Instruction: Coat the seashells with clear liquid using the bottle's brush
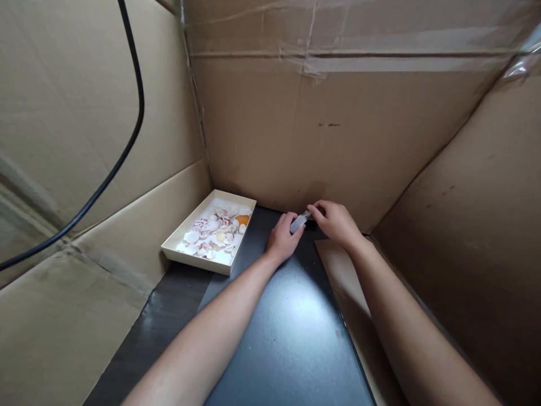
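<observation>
My left hand (pixel 282 237) and my right hand (pixel 335 221) meet at the far end of a dark sheet (pixel 287 327), close to the back cardboard wall. Between them is a small clear tube-like object (pixel 299 221). The left fingers curl round its near end, and the right fingers pinch its far end. To the left lies a shallow cream tray (pixel 186 234) holding several seashells (pixel 215 231), mostly white and pink with one orange piece.
Cardboard walls (pixel 321 129) enclose the space at the back, left and right. A black cable (pixel 127 146) hangs across the left wall. A cardboard flap (pixel 350 304) lies beside the dark sheet on the right.
</observation>
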Demonstrator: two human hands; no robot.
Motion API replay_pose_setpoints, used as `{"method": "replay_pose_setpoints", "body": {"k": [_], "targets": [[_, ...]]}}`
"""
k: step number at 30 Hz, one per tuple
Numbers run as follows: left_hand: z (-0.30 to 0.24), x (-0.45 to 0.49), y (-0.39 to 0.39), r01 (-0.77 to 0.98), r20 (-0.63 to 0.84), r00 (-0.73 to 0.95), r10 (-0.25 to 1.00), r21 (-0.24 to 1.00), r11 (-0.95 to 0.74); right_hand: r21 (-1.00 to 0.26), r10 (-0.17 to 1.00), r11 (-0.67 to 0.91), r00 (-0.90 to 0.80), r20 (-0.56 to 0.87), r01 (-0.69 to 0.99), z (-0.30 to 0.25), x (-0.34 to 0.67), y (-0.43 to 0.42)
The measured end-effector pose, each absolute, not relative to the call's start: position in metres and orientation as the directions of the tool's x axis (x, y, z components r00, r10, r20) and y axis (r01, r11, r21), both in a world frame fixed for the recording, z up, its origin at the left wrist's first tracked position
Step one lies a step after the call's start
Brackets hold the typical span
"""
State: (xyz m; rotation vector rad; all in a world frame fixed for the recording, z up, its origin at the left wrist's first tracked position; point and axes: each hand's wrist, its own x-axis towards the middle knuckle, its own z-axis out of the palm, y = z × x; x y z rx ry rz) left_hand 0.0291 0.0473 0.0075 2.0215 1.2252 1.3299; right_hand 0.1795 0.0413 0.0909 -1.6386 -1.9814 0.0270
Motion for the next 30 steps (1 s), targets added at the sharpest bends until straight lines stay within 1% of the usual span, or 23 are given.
{"method": "replay_pose_setpoints", "body": {"k": [5, 9, 12, 14, 16, 20, 22, 24, 26, 30], "targets": [[0.008, 0.029, 0.046, 0.451, 0.513, 0.172, 0.841, 0.718, -0.530, -0.323, 0.943, 0.123, -0.009, 0.333, 0.938, 0.094, 0.177, 0.038], [0.008, 0.029, 0.046, 0.463, 0.516, 0.178, 0.838, 0.708, -0.534, -0.311, 0.951, 0.066, 0.034, 0.306, 0.948, 0.095, 0.176, 0.036], [0.007, 0.029, 0.046, 0.461, 0.522, 0.188, 0.832, 0.701, -0.544, -0.337, 0.953, 0.053, 0.054, 0.300, 0.940, 0.094, 0.177, 0.037], [0.006, 0.029, 0.047, 0.459, 0.521, 0.188, 0.832, 0.702, -0.544, -0.381, 0.956, 0.092, 0.025, 0.293, 0.920, 0.091, 0.179, 0.038], [0.006, 0.029, 0.047, 0.461, 0.512, 0.183, 0.839, 0.709, -0.533, -0.449, 0.956, 0.167, -0.032, 0.293, 0.878, 0.089, 0.181, 0.041], [0.005, 0.029, 0.049, 0.473, 0.491, 0.180, 0.853, 0.717, -0.512, -0.601, 0.934, 0.316, -0.131, 0.332, 0.734, 0.085, 0.186, 0.044], [0.005, 0.029, 0.050, 0.482, 0.484, 0.180, 0.856, 0.715, -0.506, -0.636, 0.926, 0.350, -0.150, 0.347, 0.688, 0.087, 0.187, 0.044], [0.005, 0.028, 0.051, 0.502, 0.471, 0.178, 0.864, 0.712, -0.491, -0.639, 0.916, 0.357, -0.121, 0.382, 0.682, 0.091, 0.188, 0.042], [0.005, 0.028, 0.051, 0.535, 0.441, 0.178, 0.880, 0.707, -0.463, -0.628, 0.897, 0.351, -0.057, 0.439, 0.694, 0.097, 0.188, 0.039], [0.007, 0.028, 0.050, 0.626, 0.340, 0.196, 0.920, 0.679, -0.384, -0.638, 0.867, 0.330, 0.043, 0.497, 0.696, 0.110, 0.191, 0.034]]}}
